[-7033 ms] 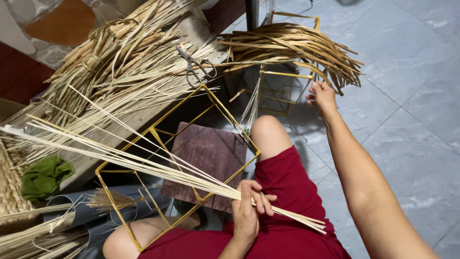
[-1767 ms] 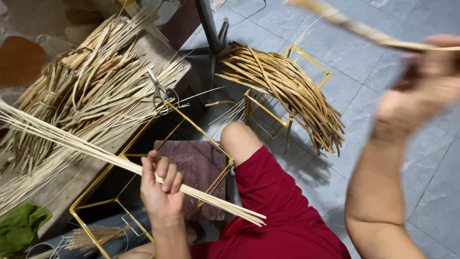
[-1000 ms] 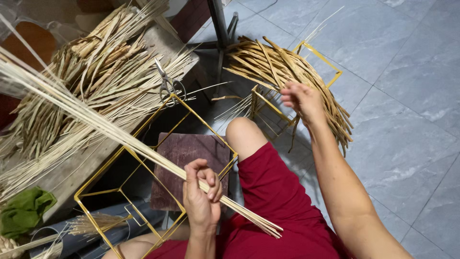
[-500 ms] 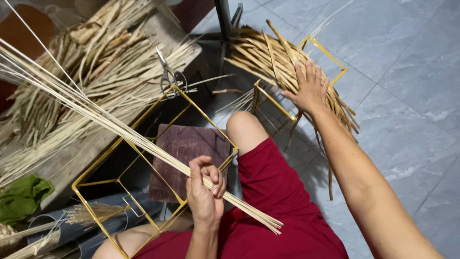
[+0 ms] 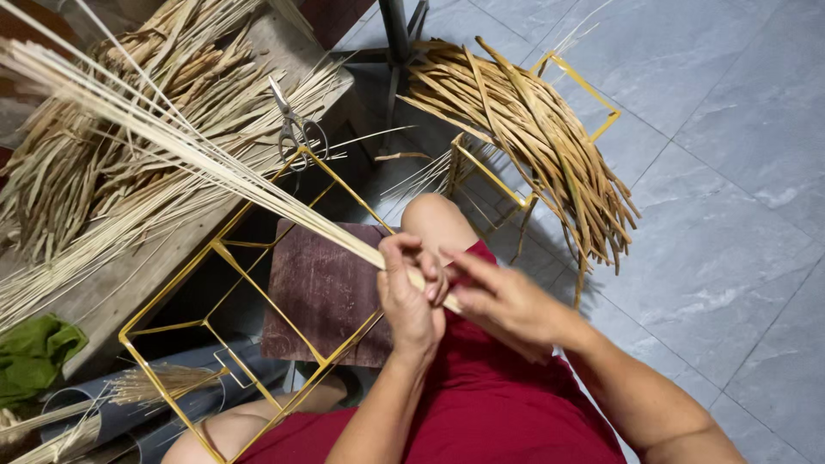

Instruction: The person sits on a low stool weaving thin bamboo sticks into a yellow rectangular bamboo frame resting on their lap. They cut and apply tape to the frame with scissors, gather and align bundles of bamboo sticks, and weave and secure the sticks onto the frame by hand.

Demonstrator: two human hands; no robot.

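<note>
My left hand grips the near end of a bundle of thin pale reed strips that fans up to the far left. Fingers of my right hand touch the same end of the bundle, just right of my left hand, over my lap in red shorts. Whether the right hand grips a strip is hidden. A yellow wire frame stands before my knees, with a dark purple board under it.
A heap of brown flat strips lies over a second yellow frame at the far right. Scissors rest on a wooden bench piled with pale strips. A green cloth and grey pipes are at the left.
My right hand left the brown heap at the far right and came back to my lap, meeting the left hand at the bundle's near end. The bundle stays held.
</note>
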